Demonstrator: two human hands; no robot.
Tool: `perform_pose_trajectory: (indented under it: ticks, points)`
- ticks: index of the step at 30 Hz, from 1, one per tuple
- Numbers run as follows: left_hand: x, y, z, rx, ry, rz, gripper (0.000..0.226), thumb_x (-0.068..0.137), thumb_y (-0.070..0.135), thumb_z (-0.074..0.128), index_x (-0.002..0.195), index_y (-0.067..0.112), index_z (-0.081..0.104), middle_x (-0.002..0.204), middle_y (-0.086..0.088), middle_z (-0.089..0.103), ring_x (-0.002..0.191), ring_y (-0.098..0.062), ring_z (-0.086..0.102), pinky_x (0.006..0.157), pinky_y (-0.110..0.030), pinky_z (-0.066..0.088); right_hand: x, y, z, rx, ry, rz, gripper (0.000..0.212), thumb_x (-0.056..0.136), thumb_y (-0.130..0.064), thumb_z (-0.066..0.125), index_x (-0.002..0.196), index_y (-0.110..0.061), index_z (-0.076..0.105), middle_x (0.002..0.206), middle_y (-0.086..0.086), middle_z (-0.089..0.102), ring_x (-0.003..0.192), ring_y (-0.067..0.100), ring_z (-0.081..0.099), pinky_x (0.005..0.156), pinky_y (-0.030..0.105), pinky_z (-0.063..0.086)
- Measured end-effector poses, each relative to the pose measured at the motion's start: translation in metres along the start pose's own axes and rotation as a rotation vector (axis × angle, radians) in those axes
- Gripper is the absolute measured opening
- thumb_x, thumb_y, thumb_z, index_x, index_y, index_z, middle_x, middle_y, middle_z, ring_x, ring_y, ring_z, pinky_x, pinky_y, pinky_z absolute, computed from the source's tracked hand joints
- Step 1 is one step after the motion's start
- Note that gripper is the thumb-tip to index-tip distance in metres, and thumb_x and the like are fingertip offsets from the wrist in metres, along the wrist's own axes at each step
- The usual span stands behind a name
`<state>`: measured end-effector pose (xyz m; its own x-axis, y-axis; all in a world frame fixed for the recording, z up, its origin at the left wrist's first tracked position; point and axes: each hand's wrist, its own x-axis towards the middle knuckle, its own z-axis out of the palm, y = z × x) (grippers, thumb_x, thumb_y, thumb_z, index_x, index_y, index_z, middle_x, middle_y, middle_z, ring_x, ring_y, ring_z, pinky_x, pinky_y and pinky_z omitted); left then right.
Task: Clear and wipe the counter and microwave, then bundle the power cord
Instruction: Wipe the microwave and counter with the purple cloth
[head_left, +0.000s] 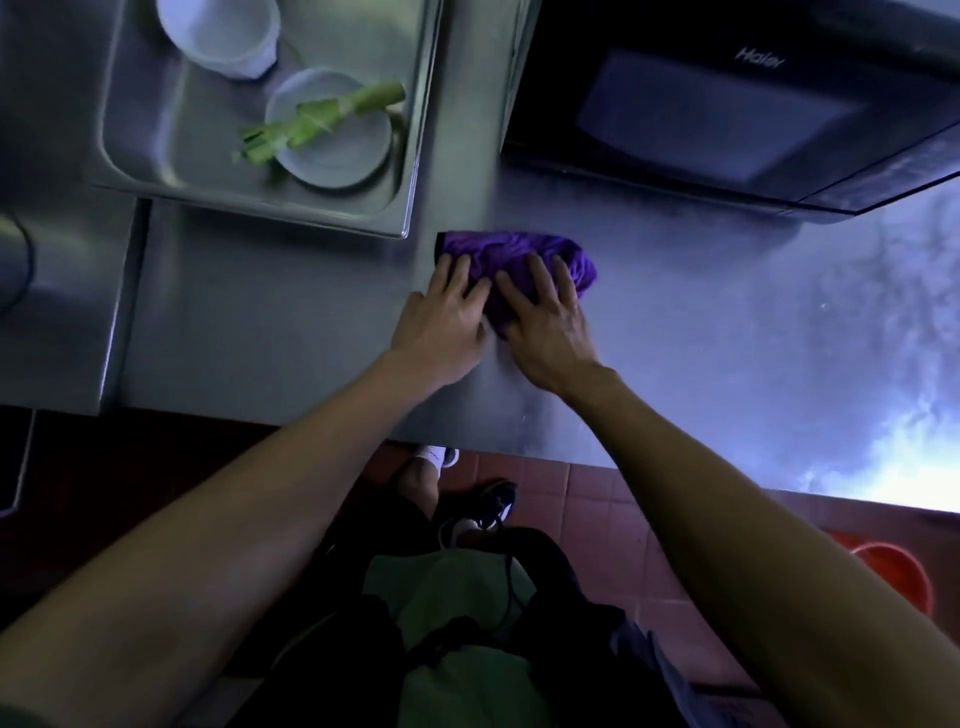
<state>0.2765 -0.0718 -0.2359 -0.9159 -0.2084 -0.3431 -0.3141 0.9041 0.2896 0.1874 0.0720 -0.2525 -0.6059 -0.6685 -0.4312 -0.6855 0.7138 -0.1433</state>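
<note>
Head view: I see my left hand (441, 327) and right hand (545, 322) laid side by side with straight fingers, pressing the purple cloth (519, 260) flat on the steel counter (727, 322), just in front of the microwave (727, 114) and beside the sink (405, 156).

A vivid purple cloth (519, 260) with a thin black edge lies under both hands. The counter (270, 332) beneath them is dull grey steel, mottled with pale cloudy streaks out to the right of the right hand (545, 327). Beyond that hand the microwave (727, 109) is black. Up and left of the left hand (441, 327), a grey steel tray (415, 156) holds a white plate (332, 140), a white bowl (218, 31) and pale green stalks (317, 119).
</note>
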Motion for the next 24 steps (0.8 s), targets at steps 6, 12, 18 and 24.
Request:
perform_pose_trajectory:
  ticks: [6,12,18,24]
  points:
    - [-0.078,0.016,0.033,-0.038,-0.004,-0.030,0.058,0.093,0.026,0.051,0.148,0.015,0.039,0.160,-0.016,0.021,0.150,-0.036,0.014,0.099,-0.055,0.045,-0.073,-0.025,0.038,0.096,0.062,-0.051,0.059,0.101,-0.047,0.041,0.155,-0.029,0.026,0.165,0.014,0.012,0.150,0.043,0.002,0.121,0.059,0.017]
    - [-0.135,0.045,0.064,-0.035,-0.044,-0.067,0.059,0.094,0.029,0.052,0.150,0.017,0.037,0.160,-0.015,0.020,0.150,-0.035,0.013,0.100,-0.054,0.045,-0.145,-0.027,0.066,0.149,0.060,-0.066,0.066,0.094,-0.045,0.040,0.156,-0.027,0.026,0.165,0.012,0.007,0.151,0.041,-0.003,0.121,0.058,0.015]
    - [-0.151,0.059,0.071,0.054,-0.100,-0.028,0.060,0.093,0.031,0.050,0.149,0.015,0.037,0.160,-0.015,0.020,0.150,-0.035,0.012,0.101,-0.053,0.045,-0.179,-0.021,0.086,0.134,0.069,-0.050,0.064,0.100,-0.041,0.039,0.158,-0.027,0.017,0.166,0.012,-0.002,0.152,0.039,-0.009,0.123,0.055,0.011]
    - [-0.124,0.058,0.063,0.144,-0.161,0.013,0.063,0.094,0.038,0.045,0.152,0.019,0.029,0.164,-0.015,0.012,0.152,-0.035,0.007,0.107,-0.054,0.033,-0.161,-0.010,0.079,0.148,0.082,-0.044,0.067,0.099,-0.035,0.045,0.159,-0.027,0.015,0.166,0.014,-0.004,0.151,0.041,-0.010,0.122,0.056,0.011]
